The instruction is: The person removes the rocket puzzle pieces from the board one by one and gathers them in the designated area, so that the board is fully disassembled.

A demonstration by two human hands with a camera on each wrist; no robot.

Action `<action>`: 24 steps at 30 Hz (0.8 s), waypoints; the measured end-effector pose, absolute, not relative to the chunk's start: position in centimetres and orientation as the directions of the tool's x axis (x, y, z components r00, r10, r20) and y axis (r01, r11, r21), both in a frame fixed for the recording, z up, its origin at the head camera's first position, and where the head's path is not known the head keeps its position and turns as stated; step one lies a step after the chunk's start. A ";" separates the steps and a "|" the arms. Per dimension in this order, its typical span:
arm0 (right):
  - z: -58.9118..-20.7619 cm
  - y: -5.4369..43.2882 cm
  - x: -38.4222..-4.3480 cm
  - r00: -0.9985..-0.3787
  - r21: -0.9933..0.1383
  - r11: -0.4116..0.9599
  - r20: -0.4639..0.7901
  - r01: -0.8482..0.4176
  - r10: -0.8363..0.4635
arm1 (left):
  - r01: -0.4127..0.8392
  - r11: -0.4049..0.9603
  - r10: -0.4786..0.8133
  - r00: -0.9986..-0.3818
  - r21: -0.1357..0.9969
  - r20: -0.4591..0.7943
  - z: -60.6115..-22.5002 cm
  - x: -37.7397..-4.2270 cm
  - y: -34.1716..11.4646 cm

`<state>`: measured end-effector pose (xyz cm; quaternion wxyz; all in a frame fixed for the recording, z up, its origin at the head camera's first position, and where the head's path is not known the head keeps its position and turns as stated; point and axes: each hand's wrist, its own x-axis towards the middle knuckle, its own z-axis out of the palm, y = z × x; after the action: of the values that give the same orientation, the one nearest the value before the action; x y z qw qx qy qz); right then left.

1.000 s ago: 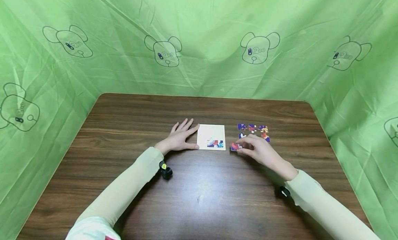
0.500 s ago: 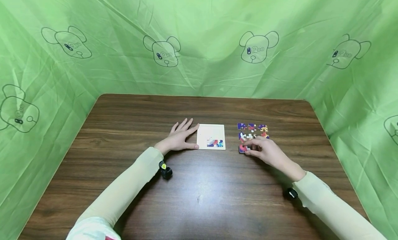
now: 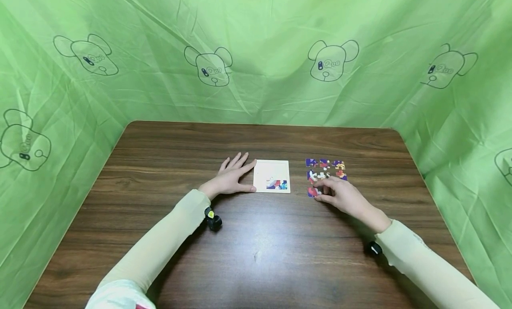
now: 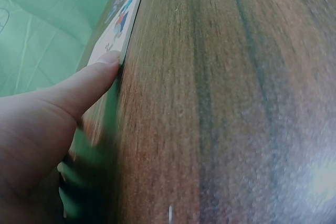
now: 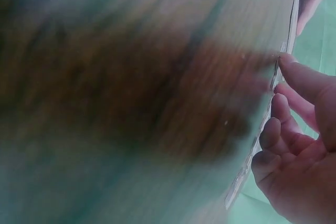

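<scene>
A square white puzzle tray (image 3: 272, 169) lies mid-table, with a few joined jigsaw pieces (image 3: 277, 184) in its lower right corner. My left hand (image 3: 228, 180) rests on the table at the tray's left side, fingers spread, and its thumb (image 4: 107, 59) touches the tray's lower left corner in the left wrist view. To the right, my right hand (image 3: 340, 193) holds a red and purple jigsaw piece (image 3: 312, 192) between thumb and forefinger, down at the table. Its other fingers (image 5: 273, 135) are curled in the right wrist view. Part of the piece is hidden by the fingertips.
Several loose jigsaw pieces (image 3: 324, 163) lie in rows behind the right hand, some partly covered by it. The dark wooden table (image 3: 256, 255) has green cloth (image 3: 272, 100) hanging around its back and sides.
My right hand has moved right, away from the tray, with the red and purple jigsaw piece, which now lies flatter on the table. The left hand has stayed still.
</scene>
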<state>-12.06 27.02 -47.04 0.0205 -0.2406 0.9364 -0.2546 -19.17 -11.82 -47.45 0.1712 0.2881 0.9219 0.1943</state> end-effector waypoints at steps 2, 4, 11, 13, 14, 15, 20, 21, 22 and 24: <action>-47.0 27.1 -12.1 -0.888 -0.491 0.758 0.080 -0.430 -0.452 | 0.466 0.756 0.599 -0.775 0.459 -0.200 -47.4 -19.1 -11.8; -47.0 27.1 -12.1 -0.893 -0.492 0.763 0.075 -0.420 -0.443 | 0.467 0.755 0.600 -0.775 0.460 -0.198 -47.4 -19.1 -11.8; -47.2 27.3 -12.2 -0.894 -0.484 0.767 0.079 -0.422 -0.441 | 0.463 0.763 0.596 -0.775 0.451 -0.212 -47.7 -19.3 -11.9; -47.3 27.3 -12.3 -0.893 -0.473 0.771 0.083 -0.427 -0.443 | 0.463 0.764 0.595 -0.774 0.449 -0.215 -47.8 -19.4 -11.8; -47.3 27.4 -12.3 -0.892 -0.469 0.773 0.083 -0.428 -0.443 | 0.465 0.762 0.597 -0.774 0.451 -0.211 -47.8 -19.4 -11.8; -47.3 27.4 -12.4 -0.892 -0.465 0.775 0.083 -0.428 -0.443 | 0.465 0.761 0.597 -0.774 0.453 -0.210 -47.8 -19.4 -11.8; -47.3 27.5 -12.5 -0.890 -0.461 0.775 0.078 -0.432 -0.450 | 0.465 0.759 0.599 -0.773 0.455 -0.209 -47.7 -19.4 -11.8; -47.3 27.5 -12.5 -0.889 -0.464 0.773 0.079 -0.433 -0.451 | 0.465 0.761 0.598 -0.773 0.453 -0.210 -47.8 -19.4 -11.8; -47.3 27.5 -12.5 -0.888 -0.465 0.770 0.082 -0.436 -0.453 | 0.465 0.761 0.598 -0.774 0.453 -0.210 -47.8 -19.4 -11.8; -47.3 27.5 -12.6 -0.887 -0.468 0.767 0.087 -0.439 -0.454 | 0.462 0.764 0.595 -0.775 0.452 -0.214 -47.8 -19.5 -11.8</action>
<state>-12.56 27.50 -47.29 0.0154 -0.2375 0.9399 -0.2450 -19.46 -11.83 -47.79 0.1751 0.2863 0.9225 0.1905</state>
